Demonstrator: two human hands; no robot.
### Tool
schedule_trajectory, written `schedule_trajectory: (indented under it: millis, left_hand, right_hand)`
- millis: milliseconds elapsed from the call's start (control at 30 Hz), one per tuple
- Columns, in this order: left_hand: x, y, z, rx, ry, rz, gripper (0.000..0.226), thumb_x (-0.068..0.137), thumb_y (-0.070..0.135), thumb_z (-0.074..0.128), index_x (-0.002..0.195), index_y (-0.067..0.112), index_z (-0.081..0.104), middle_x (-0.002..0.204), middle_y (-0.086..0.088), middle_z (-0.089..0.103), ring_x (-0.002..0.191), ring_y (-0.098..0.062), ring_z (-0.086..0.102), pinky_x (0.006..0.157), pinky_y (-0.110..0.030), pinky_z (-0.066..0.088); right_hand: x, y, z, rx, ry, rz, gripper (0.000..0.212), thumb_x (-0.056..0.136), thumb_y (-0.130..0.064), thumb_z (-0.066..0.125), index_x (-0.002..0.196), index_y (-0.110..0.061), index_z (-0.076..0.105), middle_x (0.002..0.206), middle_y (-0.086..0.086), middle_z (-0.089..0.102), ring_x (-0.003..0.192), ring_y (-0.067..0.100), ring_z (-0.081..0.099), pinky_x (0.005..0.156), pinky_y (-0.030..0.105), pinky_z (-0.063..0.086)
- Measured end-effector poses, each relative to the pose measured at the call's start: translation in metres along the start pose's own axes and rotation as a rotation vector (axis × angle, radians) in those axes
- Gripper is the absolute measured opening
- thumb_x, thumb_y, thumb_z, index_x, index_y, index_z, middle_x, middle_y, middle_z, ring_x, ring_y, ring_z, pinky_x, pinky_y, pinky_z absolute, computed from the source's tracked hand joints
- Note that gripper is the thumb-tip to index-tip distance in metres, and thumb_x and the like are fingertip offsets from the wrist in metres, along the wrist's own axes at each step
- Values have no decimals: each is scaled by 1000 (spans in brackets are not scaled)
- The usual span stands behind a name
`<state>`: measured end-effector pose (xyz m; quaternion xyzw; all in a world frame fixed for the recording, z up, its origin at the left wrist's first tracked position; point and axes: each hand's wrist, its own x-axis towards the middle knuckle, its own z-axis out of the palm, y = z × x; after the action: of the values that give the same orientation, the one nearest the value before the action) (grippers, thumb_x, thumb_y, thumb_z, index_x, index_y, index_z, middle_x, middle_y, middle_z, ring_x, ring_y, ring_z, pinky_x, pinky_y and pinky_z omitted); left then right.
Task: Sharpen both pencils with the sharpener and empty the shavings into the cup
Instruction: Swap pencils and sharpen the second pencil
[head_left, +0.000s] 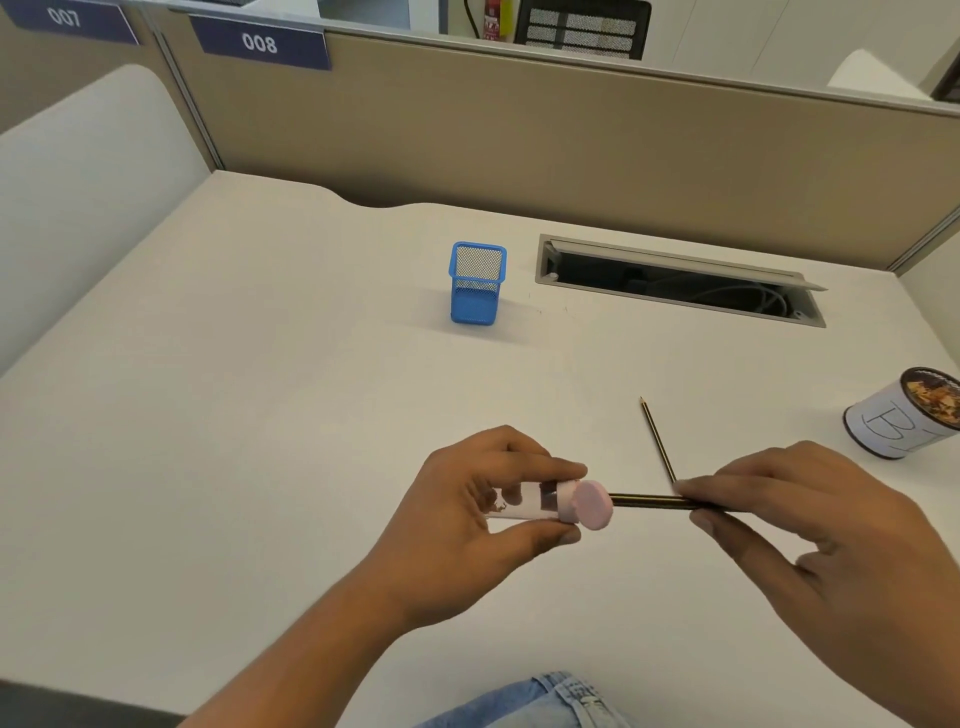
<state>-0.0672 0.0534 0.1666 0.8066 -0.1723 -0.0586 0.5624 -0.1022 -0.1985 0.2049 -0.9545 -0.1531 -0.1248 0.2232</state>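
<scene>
My left hand (483, 514) grips a small sharpener (727, 506) with a clear shavings chamber and a pink cap, held sideways above the desk. A dark pencil (649, 501) pokes into its pink end, and my right hand (810, 525) pinches that pencil's other end. A second dark pencil (655, 436) lies on the desk just behind, its sharpened tip pointing away from me. A white paper cup (883, 426) marked with a letter stands at the right edge, with shavings inside it.
A blue mesh pen holder (475, 291) stands farther back on the white desk (260, 415). An open cable slot (675, 280) is sunk into the desk at the back right. Beige partition panels close off the far side.
</scene>
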Motion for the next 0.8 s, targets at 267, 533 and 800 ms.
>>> schedule_trajectory:
  millis: [267, 533, 800]
  left_hand:
    - [-4, 4, 4, -50, 62, 24, 29, 72, 21, 84, 99, 31, 76, 96, 13, 70, 87, -16, 63, 68, -13, 42]
    - [-4, 8, 9, -99, 99, 33, 33, 71, 18, 86, 97, 32, 73, 94, 13, 72, 87, -18, 64, 69, -26, 50]
    - [-1, 9, 9, 79, 56, 131, 32, 69, 23, 87, 98, 31, 75, 88, 16, 68, 77, -11, 62, 63, -11, 39]
  right_hand:
    - [-2, -4, -4, -106, 53, -68, 22, 89, -34, 58, 100, -27, 76, 86, -14, 68, 74, 19, 60, 60, 36, 47]
    - [-1, -8, -10, -135, 60, -97, 20, 88, -30, 61, 100, -26, 77, 85, -11, 69, 74, 19, 60, 61, 35, 46]
    - [3, -11, -9, -296, 0, -248, 17, 89, -24, 64, 96, -17, 78, 82, -1, 72, 61, 29, 59, 50, 37, 48]
